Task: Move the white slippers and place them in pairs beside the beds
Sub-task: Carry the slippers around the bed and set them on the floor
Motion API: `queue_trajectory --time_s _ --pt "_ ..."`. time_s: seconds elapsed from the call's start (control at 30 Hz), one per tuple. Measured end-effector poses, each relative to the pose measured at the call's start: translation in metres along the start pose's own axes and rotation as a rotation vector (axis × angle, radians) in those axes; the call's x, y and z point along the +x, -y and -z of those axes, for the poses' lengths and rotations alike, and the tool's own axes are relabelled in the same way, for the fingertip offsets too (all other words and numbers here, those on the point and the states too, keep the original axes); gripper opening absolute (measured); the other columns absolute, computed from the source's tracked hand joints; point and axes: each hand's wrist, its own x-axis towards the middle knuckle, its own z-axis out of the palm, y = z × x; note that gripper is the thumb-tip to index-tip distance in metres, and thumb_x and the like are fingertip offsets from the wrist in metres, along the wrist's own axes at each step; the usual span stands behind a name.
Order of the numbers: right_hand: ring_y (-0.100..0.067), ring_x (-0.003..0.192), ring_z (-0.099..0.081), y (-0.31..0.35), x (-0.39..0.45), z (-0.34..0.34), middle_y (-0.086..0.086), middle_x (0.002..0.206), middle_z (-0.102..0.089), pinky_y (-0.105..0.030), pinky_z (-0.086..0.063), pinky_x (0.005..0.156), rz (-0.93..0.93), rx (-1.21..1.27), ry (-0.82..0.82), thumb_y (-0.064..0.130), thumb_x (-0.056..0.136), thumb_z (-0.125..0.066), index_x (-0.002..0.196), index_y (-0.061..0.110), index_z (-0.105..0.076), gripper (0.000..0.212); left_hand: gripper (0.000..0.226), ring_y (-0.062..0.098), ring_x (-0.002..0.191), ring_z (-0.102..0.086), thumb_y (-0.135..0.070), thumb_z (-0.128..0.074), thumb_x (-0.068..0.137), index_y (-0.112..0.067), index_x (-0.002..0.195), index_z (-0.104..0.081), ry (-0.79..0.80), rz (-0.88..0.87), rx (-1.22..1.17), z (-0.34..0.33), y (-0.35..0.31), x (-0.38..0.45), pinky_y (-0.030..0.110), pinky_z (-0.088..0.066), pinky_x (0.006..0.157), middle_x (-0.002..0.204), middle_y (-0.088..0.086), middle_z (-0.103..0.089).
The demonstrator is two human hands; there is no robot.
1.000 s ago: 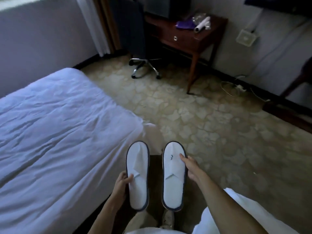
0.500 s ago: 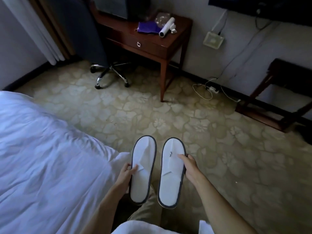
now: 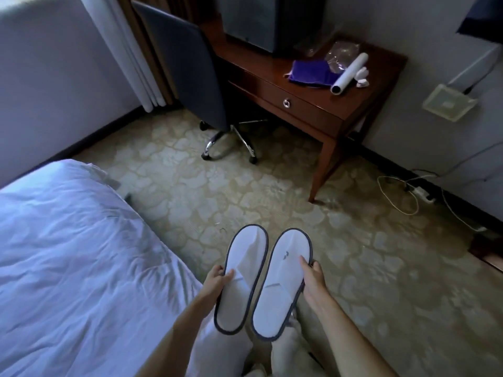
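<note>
1. Right now the left hand point(image 3: 216, 281) pinches one flat white fabric slipper with dark grey piping point(image 3: 241, 278) at its outer edge, the thumb on top and the other fingers point(image 3: 217, 270) curled under it.
2. The right hand point(image 3: 313, 281) holds a second white slipper with the same dark trim and a small printed mark near the toe point(image 3: 281, 284), with its fingers wrapped round the outer rim in the same way.
3. Both slippers are in the air above the person's light trousers, lying side by side with toes towards 12 o'clock, very near each other but apart along most of their length.
4. A bed covered with a rumpled white sheet point(image 3: 81, 268) fills the 9 o'clock side; its corner ends close to the left hand.
5. Patterned beige carpet floor point(image 3: 299, 219) lies bare from 12 to 3 o'clock of the slippers.
6. Farther off at 12 o'clock stands a dark wooden counter with one drawer point(image 3: 307, 104), carrying a purple cloth point(image 3: 310, 74) and a white rolled tube point(image 3: 349, 73); a grey swivel chair point(image 3: 190, 72) is at 11 o'clock.
7. As for progress, I judge this pair gathered and matched but not yet set down.
8. What remains is to lower the two together onto the carpet just beside the bed edge; no other slippers or a second bed show, so I cannot tell how much else is left.
</note>
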Motion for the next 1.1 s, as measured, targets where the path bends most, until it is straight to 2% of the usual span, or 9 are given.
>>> queue_trajectory --time_s 0.2,0.37,0.6,0.7,0.8,0.9,1.0,1.03,1.1 --pt "-0.031 0.136 -0.042 0.049 0.100 -0.096 -0.009 0.155 -0.034 -0.051 -0.038 0.110 -0.118 -0.025 0.086 0.037 0.090 -0.057 0.150 0.016 -0.020 0.074 0.017 0.022 0.072 -0.067 -0.015 -0.062 0.094 -0.002 0.104 -0.062 -0.158 -0.033 0.046 0.051 -0.083 0.099 0.028 -0.054 0.061 0.091 0.012 -0.070" --pt "-0.031 0.118 -0.056 0.068 0.147 -0.173 -0.012 0.134 -0.054 -0.050 -0.047 0.102 -0.162 -0.105 0.081 0.032 0.091 -0.057 0.131 0.013 -0.042 0.047 0.007 0.015 0.067 -0.065 -0.018 -0.062 0.094 -0.012 0.091 -0.060 -0.199 -0.016 0.098 0.122 -0.133 0.163 0.021 -0.052 0.055 0.086 0.007 -0.066" --pt "-0.028 0.110 -0.059 0.042 0.236 -0.300 -0.010 0.119 -0.059 -0.049 -0.048 0.101 -0.211 -0.106 0.013 0.033 0.091 -0.059 0.119 0.011 -0.048 0.037 0.027 0.031 0.092 -0.072 -0.027 -0.065 0.090 -0.010 0.111 -0.066 -0.184 0.022 0.225 0.229 -0.162 0.297 0.042 -0.059 0.080 0.105 0.014 -0.074" --pt "-0.031 0.104 -0.061 -0.001 0.308 -0.355 -0.013 0.115 -0.062 -0.050 -0.051 0.095 -0.255 -0.091 -0.014 0.034 0.089 -0.061 0.104 0.013 -0.053 0.027 0.022 0.029 0.086 -0.068 -0.020 -0.061 0.094 -0.003 0.107 -0.065 -0.161 0.018 0.329 0.264 -0.147 0.391 0.032 -0.056 0.070 0.097 0.014 -0.070" --pt "-0.037 0.101 -0.063 -0.070 0.395 -0.405 -0.019 0.114 -0.063 -0.048 -0.053 0.084 -0.312 -0.069 -0.034 0.030 0.090 -0.061 0.098 0.011 -0.050 0.024 0.011 0.013 0.068 -0.064 -0.014 -0.058 0.096 -0.019 0.089 -0.065 -0.147 0.007 0.378 0.291 -0.112 0.497 0.018 -0.051 0.058 0.083 0.005 -0.066" --pt "-0.032 0.103 -0.060 -0.148 0.470 -0.444 -0.016 0.122 -0.059 -0.043 -0.049 0.083 -0.387 0.013 -0.052 0.026 0.093 -0.057 0.120 0.012 -0.046 0.032 0.011 0.000 0.056 -0.062 -0.016 -0.061 0.094 -0.025 0.090 -0.065 -0.166 0.037 0.432 0.322 -0.050 0.603 0.013 -0.050 0.053 0.085 0.003 -0.067" --pt "-0.031 0.123 -0.052 -0.222 0.539 -0.474 -0.014 0.142 -0.046 -0.045 -0.042 0.102 -0.455 0.083 -0.058 0.026 0.095 -0.055 0.146 0.022 -0.029 0.058 0.019 0.010 0.066 -0.061 -0.019 -0.063 0.093 -0.017 0.112 -0.064 -0.223 0.056 0.488 0.349 0.014 0.693 0.017 -0.048 0.056 0.096 0.007 -0.065" --pt "-0.032 0.126 -0.051 -0.246 0.556 -0.482 -0.014 0.145 -0.045 -0.047 -0.041 0.106 -0.457 0.102 -0.059 0.026 0.094 -0.055 0.145 0.020 -0.030 0.057 0.021 0.010 0.067 -0.061 -0.018 -0.062 0.094 -0.017 0.115 -0.063 -0.231 0.067 0.508 0.356 0.033 0.717 0.018 -0.047 0.056 0.097 0.008 -0.064" --pt "-0.030 0.114 -0.059 -0.294 0.587 -0.497 -0.016 0.136 -0.054 -0.049 -0.046 0.101 -0.402 0.073 -0.073 0.029 0.091 -0.059 0.117 0.019 -0.049 0.030 0.021 0.000 0.054 -0.060 -0.016 -0.060 0.095 -0.013 0.116 -0.064 -0.234 0.088 0.553 0.366 0.067 0.753 0.011 -0.045 0.048 0.093 0.009 -0.061"
